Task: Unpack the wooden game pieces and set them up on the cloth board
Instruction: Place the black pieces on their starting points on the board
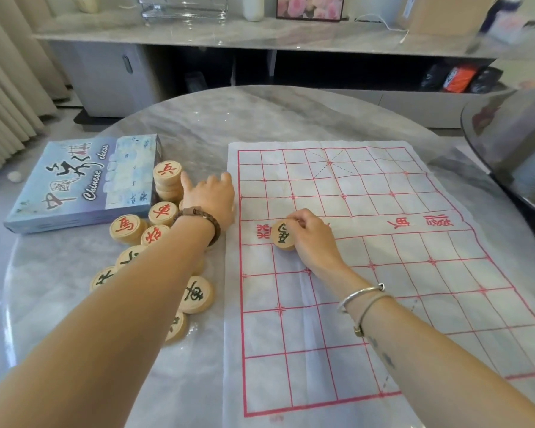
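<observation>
A white cloth board (pixel 383 273) printed with a red grid is being kept spread flat on the right part of a round marble table (pixel 198 125). One wooden piece with a black character (pixel 283 236) is being held on the board's left side, at the central band between the two halves of the grid, by the fingertips of the right hand (pixel 309 236); the piece is being gripped at its rim and its underside appears to be touching the cloth.

The left hand (pixel 209 197) is being held over the table just left of the board's edge, fingers loosely spread and nothing visibly gripped; its index finger is lying beside a short stack of pieces (pixel 167 183) topped with a red character.

The remaining loose pieces (pixel 155 242), red- and black-marked, are being left scattered on the bare table beneath and around the left forearm. The blue game box (pixel 74 186) is being kept closed at the far left, just beside the stack.
</observation>
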{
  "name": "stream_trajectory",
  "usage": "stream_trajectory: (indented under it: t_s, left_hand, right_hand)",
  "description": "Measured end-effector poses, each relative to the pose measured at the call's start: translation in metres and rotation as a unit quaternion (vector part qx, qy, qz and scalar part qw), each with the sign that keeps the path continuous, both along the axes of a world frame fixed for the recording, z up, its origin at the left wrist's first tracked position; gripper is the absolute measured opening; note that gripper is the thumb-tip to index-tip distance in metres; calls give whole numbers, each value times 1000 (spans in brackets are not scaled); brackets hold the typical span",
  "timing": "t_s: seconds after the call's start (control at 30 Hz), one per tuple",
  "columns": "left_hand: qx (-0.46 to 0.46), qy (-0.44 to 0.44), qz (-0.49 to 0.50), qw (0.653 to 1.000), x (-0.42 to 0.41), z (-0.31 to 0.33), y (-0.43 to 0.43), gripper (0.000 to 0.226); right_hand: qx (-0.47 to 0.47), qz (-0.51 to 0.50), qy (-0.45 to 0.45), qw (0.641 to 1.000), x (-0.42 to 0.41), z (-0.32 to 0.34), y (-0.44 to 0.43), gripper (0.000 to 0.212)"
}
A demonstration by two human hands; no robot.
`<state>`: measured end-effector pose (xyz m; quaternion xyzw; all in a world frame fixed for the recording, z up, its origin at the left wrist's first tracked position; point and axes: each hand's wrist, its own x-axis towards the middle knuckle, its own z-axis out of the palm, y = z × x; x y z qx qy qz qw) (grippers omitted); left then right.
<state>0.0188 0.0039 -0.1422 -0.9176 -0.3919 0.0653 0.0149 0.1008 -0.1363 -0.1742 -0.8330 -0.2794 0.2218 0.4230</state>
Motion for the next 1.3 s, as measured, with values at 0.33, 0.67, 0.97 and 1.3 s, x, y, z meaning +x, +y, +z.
stream_trajectory:
  t_s: [0.33,0.67,0.97,1.3]
  left_hand:
    - [-109,-3,-32,994,-13,16,-29,47]
    - [-37,53,-72,995,-12,2,-34,39]
    - [-146,-84,-57,984,-22,22,-66,45]
    - [-239,-182,-7,954,-73,20,-139,46]
  right_hand:
    - [61,-30,76,995,-21,-11,3,9]
    - [92,-36,85,991,-18,2,-1,19]
    - [37,-5,163,986,-26,26,-37,21]
    - [-108,173,188,961,-84,32,-106,24]
